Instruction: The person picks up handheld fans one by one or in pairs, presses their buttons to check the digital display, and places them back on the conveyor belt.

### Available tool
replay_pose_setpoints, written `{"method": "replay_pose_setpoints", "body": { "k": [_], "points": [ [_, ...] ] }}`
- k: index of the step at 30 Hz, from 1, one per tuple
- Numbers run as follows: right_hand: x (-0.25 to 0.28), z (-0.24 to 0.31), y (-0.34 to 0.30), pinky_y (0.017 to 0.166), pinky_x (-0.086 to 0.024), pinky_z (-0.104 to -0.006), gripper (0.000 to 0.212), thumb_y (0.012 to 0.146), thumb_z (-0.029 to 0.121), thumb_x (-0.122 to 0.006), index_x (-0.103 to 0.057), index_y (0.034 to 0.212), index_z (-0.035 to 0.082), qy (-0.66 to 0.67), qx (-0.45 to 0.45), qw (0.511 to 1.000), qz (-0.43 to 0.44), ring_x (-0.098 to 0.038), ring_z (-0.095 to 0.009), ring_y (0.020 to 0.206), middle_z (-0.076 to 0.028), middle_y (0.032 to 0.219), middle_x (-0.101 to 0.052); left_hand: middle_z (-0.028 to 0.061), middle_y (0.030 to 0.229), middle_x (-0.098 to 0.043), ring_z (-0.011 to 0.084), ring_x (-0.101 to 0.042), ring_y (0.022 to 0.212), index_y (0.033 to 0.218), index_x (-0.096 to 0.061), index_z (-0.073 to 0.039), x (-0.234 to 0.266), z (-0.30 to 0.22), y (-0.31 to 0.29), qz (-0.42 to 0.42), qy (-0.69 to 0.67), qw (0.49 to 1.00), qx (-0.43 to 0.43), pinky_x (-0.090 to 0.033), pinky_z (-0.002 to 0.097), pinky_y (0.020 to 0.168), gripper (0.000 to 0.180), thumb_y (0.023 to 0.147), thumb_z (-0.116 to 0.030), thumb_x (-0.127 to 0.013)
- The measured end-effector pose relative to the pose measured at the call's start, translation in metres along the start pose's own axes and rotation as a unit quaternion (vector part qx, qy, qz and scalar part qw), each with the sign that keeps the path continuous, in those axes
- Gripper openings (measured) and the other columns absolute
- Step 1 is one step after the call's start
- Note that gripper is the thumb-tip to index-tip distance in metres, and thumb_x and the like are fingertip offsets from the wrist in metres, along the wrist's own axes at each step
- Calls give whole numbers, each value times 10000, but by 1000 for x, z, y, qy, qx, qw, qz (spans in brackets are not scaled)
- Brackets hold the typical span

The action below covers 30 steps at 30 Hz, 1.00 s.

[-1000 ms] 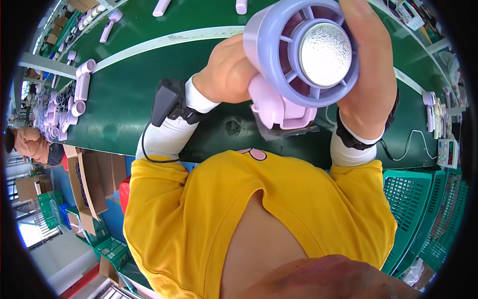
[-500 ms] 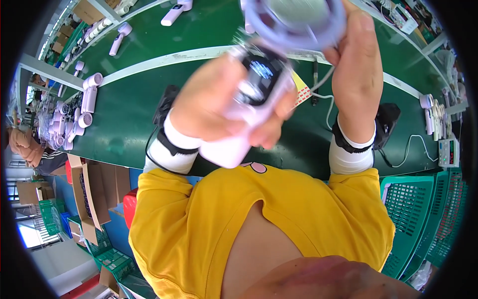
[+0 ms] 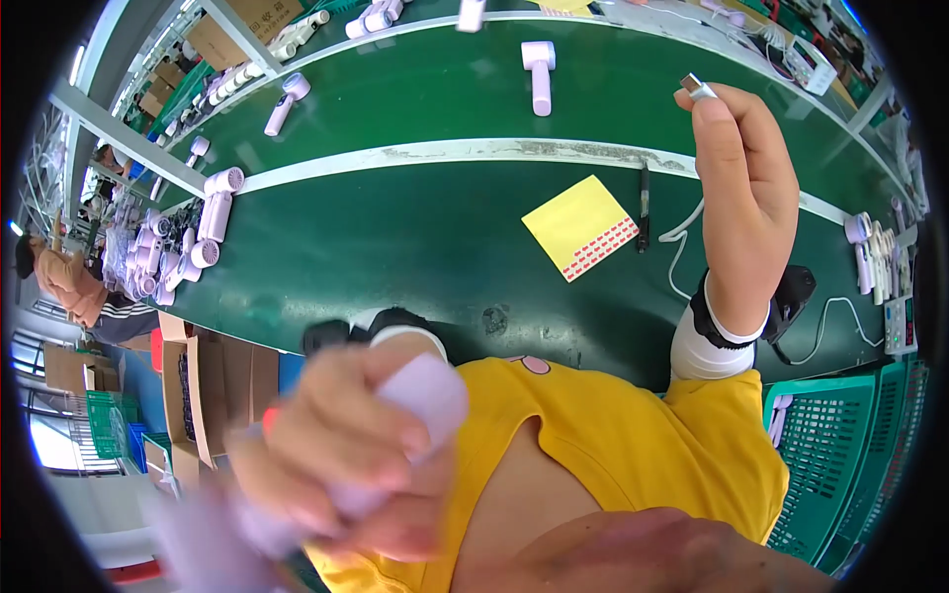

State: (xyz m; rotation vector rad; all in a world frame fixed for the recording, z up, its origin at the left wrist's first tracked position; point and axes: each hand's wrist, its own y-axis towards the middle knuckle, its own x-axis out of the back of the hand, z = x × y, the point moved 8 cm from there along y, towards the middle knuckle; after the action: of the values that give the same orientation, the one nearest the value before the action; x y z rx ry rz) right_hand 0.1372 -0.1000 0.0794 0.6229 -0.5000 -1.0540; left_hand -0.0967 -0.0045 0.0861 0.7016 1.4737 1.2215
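Note:
My left hand (image 3: pixel 341 445) is wrapped round a lilac handheld fan (image 3: pixel 433 397), low at the near left in front of my chest. Motion smears its far end. Farther right, my right hand (image 3: pixel 746 188) pinches a USB plug (image 3: pixel 696 87) between thumb and fingers, raised over the green bench. A white cable (image 3: pixel 676 237) runs from beneath that hand across the bench top. Left of the cable lie a yellow sticker sheet (image 3: pixel 578 225) with rows of red-and-white labels and a black pen (image 3: pixel 644 210).
Lilac fans (image 3: pixel 163 252) crowd the bench's left end; another fan (image 3: pixel 540 79) lies beyond the white divider strip (image 3: pixel 474 150). More fans (image 3: pixel 866 247) stand at the right beside a small meter (image 3: pixel 900 324). Green crates (image 3: pixel 820 445) sit at lower right, an open carton (image 3: pixel 222 390) at lower left.
My left hand has swung the fan from above the bench down and left toward me. My right hand has come away from the fan's head, and the plug now shows in its fingertips.

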Motion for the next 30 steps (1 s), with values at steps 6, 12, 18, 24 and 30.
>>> {"method": "replay_pose_setpoints", "body": {
  "k": [6, 12, 18, 24, 30],
  "points": [
    [-6, -1, 1, 504, -313, -174, 152, 870, 139, -521, -545, 900, -9, 11, -11, 1000, 27, -376, -27, 576, 35, 670, -476, 42, 953, -465, 133, -485, 713, 1004, -408, -21, 12, 15, -1, -54, -38, 992, 107, -404, 263, 603, 417, 716, -182, -663],
    [-27, 10, -11, 506, -337, -193, 158, 887, 145, -486, -526, 850, -3, -8, 89, 990, 111, -398, -62, 557, -13, 656, -486, 132, 930, -475, 216, -517, 691, 1124, -345, 46, 15, 55, -3, 33, -21, 952, 304, -450, 289, 583, 470, 818, -288, -470],
    [-34, 15, -14, 501, -357, -208, 192, 899, 162, -460, -505, 798, 6, 11, 44, 977, 208, -428, -94, 539, -28, 639, -493, 239, 843, -522, 272, -566, 593, 1139, -323, 84, 16, 125, -37, 22, -33, 806, 591, -481, 317, 522, 442, 857, -255, -289],
    [-36, 16, -15, 469, -353, -244, 235, 898, 209, -460, -498, 762, 21, 64, 42, 967, 242, -451, -123, 516, -26, 610, -507, 193, 818, -568, 247, -591, 549, 1102, -343, 32, -9, 133, -69, 72, -192, 698, 686, -489, 300, 504, 340, 804, -125, -389],
    [-43, 16, -21, 476, -364, -249, 238, 890, 213, -467, -506, 750, 25, 28, 107, 930, 351, -485, -139, 527, -48, 614, -517, 191, 829, -562, 231, -590, 567, 1141, -324, 20, -6, 133, -68, 86, -236, 712, 656, -481, 286, 502, 372, 803, -116, -398]
  ]
}}
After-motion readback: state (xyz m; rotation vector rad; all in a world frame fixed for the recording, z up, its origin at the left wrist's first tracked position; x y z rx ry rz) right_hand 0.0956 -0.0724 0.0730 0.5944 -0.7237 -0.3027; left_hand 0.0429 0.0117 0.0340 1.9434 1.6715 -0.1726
